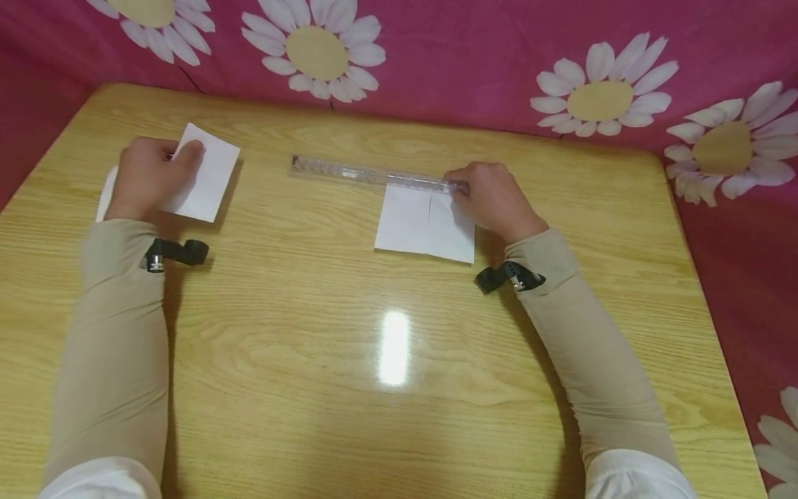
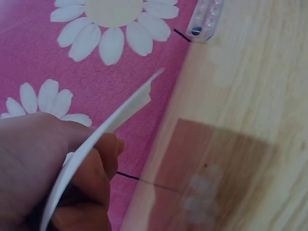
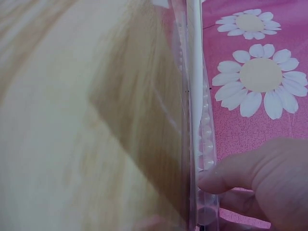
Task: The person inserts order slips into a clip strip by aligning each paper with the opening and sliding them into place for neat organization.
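Note:
In the head view, my left hand (image 1: 149, 177) pinches a white paper piece (image 1: 208, 180) between thumb and fingers at the table's far left. The left wrist view shows this paper (image 2: 103, 127) nearly edge-on, its shadow on the wood. My right hand (image 1: 495, 197) grips the right end of a long, narrow clear plastic strip (image 1: 349, 170) with bead-like shapes along it. Below the strip hangs another white paper (image 1: 405, 222) with a short dark vertical line near its middle. Up close, the thumb (image 3: 231, 175) presses on the strip; whether the fingers also hold the paper is hidden.
A white edge (image 1: 107, 194) shows left of my left hand; what it belongs to is unclear. The wood-grain table (image 1: 280, 333) reaches back to a pink cloth (image 1: 449, 62) with large daisies. A bright light reflection (image 1: 394, 346) lies on the tabletop.

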### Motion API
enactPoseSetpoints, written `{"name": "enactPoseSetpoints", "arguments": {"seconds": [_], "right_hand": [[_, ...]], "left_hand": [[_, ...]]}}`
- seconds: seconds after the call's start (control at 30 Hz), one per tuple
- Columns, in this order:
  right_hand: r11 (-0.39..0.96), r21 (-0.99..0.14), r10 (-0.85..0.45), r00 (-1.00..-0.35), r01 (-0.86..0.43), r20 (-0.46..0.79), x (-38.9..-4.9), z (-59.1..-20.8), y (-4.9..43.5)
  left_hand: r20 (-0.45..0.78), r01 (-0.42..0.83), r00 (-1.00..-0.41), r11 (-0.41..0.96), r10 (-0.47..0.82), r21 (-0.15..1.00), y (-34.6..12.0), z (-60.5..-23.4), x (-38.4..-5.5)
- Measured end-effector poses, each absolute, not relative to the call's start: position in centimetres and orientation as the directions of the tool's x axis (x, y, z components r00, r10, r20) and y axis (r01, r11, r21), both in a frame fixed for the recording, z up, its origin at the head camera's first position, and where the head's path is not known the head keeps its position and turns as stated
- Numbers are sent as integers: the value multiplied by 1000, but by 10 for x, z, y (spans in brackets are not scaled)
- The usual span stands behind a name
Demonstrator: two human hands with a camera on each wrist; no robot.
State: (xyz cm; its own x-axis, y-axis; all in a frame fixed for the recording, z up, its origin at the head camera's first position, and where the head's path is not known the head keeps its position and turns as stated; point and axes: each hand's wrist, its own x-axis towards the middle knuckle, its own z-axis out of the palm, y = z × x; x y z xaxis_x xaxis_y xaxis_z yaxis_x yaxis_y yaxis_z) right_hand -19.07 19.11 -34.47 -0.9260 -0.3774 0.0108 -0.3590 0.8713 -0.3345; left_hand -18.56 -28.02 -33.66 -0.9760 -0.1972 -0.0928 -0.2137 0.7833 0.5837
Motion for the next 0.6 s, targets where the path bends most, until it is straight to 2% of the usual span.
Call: {"name": "enactPoseSetpoints", "arguments": {"seconds": [0.6], "right_hand": [[873, -333, -375, -927, -356, 6, -192, -345, 192]], "left_hand": [[-123, -241, -970, 758, -211, 606, -265, -343, -190]]}}
